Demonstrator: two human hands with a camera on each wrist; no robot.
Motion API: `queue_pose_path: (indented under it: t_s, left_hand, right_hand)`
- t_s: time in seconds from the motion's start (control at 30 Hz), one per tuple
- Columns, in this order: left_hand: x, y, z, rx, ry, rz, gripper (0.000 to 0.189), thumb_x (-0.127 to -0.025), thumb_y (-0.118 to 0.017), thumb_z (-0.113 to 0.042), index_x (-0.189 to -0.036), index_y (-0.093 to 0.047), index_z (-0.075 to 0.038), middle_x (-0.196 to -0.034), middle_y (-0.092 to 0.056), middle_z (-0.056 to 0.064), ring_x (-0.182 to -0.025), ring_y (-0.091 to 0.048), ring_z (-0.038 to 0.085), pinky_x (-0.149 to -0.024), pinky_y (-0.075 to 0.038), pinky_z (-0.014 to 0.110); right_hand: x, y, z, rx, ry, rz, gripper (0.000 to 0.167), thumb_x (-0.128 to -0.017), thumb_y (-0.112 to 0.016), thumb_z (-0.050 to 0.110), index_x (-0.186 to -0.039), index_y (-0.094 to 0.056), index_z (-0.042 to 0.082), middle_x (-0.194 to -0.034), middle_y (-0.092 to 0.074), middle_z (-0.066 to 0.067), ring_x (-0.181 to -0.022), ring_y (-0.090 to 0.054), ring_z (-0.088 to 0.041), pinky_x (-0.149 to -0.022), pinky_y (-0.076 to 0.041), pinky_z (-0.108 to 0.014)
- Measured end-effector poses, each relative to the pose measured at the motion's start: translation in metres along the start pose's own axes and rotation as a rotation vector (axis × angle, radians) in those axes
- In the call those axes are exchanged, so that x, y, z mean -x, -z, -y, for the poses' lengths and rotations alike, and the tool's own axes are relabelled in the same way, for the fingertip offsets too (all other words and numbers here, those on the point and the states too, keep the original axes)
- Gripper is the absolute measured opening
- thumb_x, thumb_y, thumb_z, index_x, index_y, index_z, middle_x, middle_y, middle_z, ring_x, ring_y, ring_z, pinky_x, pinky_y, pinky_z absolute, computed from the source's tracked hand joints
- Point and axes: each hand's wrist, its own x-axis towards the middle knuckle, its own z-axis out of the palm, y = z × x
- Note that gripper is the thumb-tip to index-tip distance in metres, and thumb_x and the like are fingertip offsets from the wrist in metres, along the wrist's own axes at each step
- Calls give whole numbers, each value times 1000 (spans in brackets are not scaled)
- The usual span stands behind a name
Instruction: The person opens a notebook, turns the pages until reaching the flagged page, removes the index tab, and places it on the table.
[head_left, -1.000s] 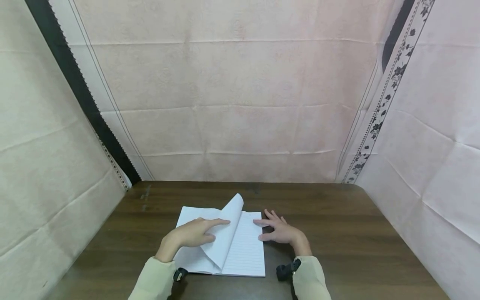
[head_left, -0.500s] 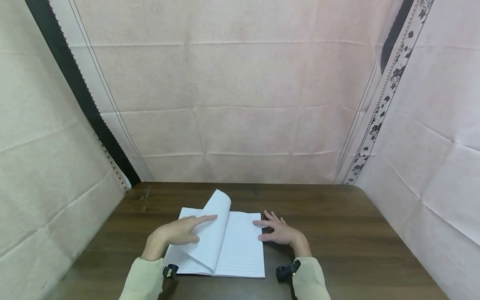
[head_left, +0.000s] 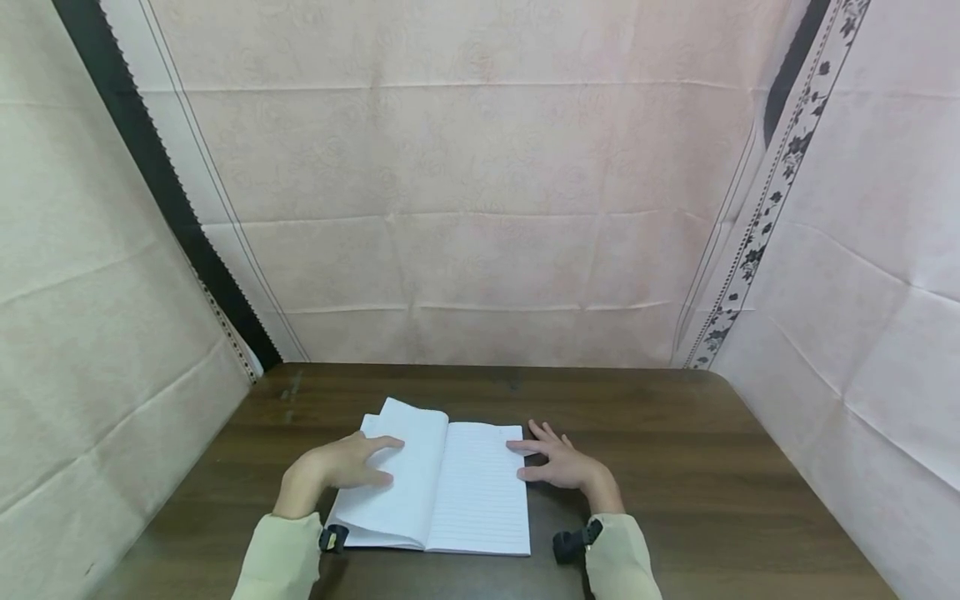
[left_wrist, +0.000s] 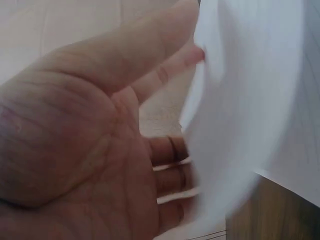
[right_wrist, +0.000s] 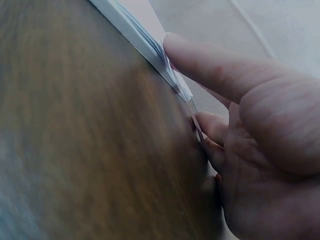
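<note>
An open notebook [head_left: 480, 492] with lined white pages lies on the wooden table. Over its left half lies a turned leaf [head_left: 408, 475], slightly lifted at its lower edge. My left hand [head_left: 341, 462] touches that leaf at its outer side, index finger and thumb spread apart. In the left wrist view, the leaf [left_wrist: 240, 110] curves, blurred, across the fingertips and hides some of them. My right hand [head_left: 558, 462] rests at the notebook's right edge, index finger and thumb on the page margin. In the right wrist view, the thumb touches the stacked page edges [right_wrist: 150, 42].
The brown wooden table [head_left: 712, 492] extends on both sides of the notebook. Pale cloth hangs behind it [head_left: 480, 208] and along both sides. Each wrist wears a small black device, such as the one at the right wrist [head_left: 573, 542].
The leaf has swung from standing near the spine down onto the left half. My left hand has moved left with it. The right hand has stayed in place.
</note>
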Motion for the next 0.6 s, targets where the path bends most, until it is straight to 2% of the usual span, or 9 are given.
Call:
queue_pose_path:
  t_s: [0.13, 0.27, 0.4, 0.53, 0.6]
  left_hand:
    - [1, -2, -2, -46, 93, 9, 61, -90, -72, -38, -141, -55, -10, -143, -43, 34, -132, -43, 49, -100, -36, 68]
    - [0, -6, -7, -75, 156, 28, 67, -86, -74, -45, -139, -56, -8, -142, -46, 33, -132, -41, 51, -101, -35, 69]
    - [-4, -12, -10, -109, 176, 47, 72, -84, -74, -50, -138, -56, -6, -140, -50, 31, -129, -45, 50, -100, -38, 66]
    - [-7, -17, -12, -127, 193, 35, 75, -83, -74, -54, -138, -57, -7, -141, -44, 35, -126, -45, 51, -96, -40, 68]
    - [-8, -19, -12, -142, 182, 16, 74, -82, -75, -54, -137, -57, -7, -142, -40, 37, -127, -42, 54, -97, -37, 71]
  right_hand:
    - [0, 1, 1, 0, -4, -2, 59, -91, -69, 43, -145, -56, 22, -165, -14, -19, -151, 1, -41, -115, 2, -67]
    - [1, 1, 0, 1, -4, -5, 59, -91, -69, 42, -145, -56, 22, -165, -14, -19, -151, 1, -41, -114, 2, -67]
    - [1, 0, 0, -9, -9, -3, 59, -90, -69, 43, -145, -56, 22, -165, -14, -19, -152, 1, -41, -114, 3, -67]
    - [1, 0, 1, -10, -4, -5, 59, -90, -70, 42, -145, -56, 22, -165, -14, -20, -151, 1, -41, -114, 2, -67]
    - [1, 0, 1, -10, -1, -4, 59, -91, -69, 42, -145, -56, 22, -165, -14, -20, -151, 1, -42, -114, 2, -67]
